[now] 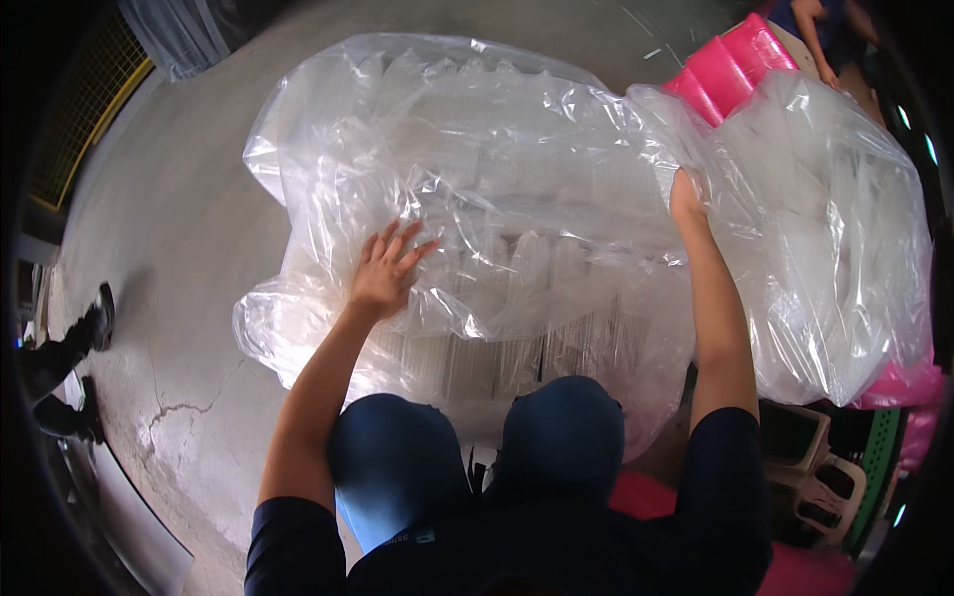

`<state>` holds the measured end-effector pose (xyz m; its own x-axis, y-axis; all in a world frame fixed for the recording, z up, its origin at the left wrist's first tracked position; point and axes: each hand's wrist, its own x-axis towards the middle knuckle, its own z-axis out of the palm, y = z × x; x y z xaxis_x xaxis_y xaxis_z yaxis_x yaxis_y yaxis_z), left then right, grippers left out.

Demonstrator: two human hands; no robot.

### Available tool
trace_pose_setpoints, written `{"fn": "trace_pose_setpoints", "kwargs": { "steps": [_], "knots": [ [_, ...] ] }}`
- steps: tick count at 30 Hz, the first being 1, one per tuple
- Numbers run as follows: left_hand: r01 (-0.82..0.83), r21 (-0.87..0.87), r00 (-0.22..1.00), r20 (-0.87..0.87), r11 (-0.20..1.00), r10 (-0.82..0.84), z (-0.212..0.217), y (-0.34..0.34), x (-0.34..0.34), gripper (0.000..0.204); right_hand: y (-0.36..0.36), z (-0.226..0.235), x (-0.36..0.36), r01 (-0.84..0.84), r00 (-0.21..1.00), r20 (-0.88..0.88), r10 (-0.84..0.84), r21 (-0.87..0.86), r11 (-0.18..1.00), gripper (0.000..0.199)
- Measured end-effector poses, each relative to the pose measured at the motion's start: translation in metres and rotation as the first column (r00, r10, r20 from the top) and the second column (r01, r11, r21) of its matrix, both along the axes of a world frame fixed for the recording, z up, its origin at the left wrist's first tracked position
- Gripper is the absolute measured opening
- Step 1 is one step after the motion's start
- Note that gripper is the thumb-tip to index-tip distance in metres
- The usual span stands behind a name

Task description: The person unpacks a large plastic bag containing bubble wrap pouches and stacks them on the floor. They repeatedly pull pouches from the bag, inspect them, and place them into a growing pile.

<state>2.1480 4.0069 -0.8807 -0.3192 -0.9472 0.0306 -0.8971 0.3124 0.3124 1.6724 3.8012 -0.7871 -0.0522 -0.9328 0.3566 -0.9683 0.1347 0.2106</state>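
A large clear plastic bag (537, 179) lies before my knees, crinkled and shiny. Through its film show white, ribbed or textured pieces packed in rows; their kind I cannot make out. My left hand (386, 270) rests on the left part of the bag, palm down with fingers spread. At the bag's right end, my right hand (688, 194) touches the film beside a second clear bag (815, 238). It is seen edge-on and its fingers are mostly hidden, so whether it grips the film is unclear.
Bright pink wrapped bundles (735, 70) lie at the far right, near another person's arm (810, 40). A beige plastic chair or stool (830, 497) stands at lower right, by a green perforated strip (874, 467). Black shoes (99, 318) show at left on the cracked concrete floor (179, 298).
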Motion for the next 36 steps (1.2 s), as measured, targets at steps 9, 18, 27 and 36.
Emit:
{"fn": "trace_pose_setpoints", "kwargs": {
  "steps": [9,18,27,36],
  "knots": [
    [-0.011,0.048,0.748,-0.663,0.999,0.04,0.026,-0.02,-0.006,0.08,0.204,0.208,0.097,-0.404,0.837,0.342,0.427,-0.141,0.904,0.013],
    [0.535,0.225,0.55,-0.824,0.814,-0.134,0.073,-0.035,-0.103,0.058,0.26,0.105,0.057,-0.669,0.52,0.823,0.229,0.226,0.708,0.068],
    [0.534,-0.371,0.795,-0.086,0.759,-0.601,0.083,0.028,0.002,0.025,0.273,0.089,0.106,-0.585,0.81,0.321,0.49,0.384,0.714,0.096],
    [0.018,0.48,0.945,-0.294,0.877,0.141,0.095,-0.012,0.04,0.025,0.223,0.129,0.086,-0.839,-0.132,0.967,0.219,-0.227,0.494,0.054]
  ]
}}
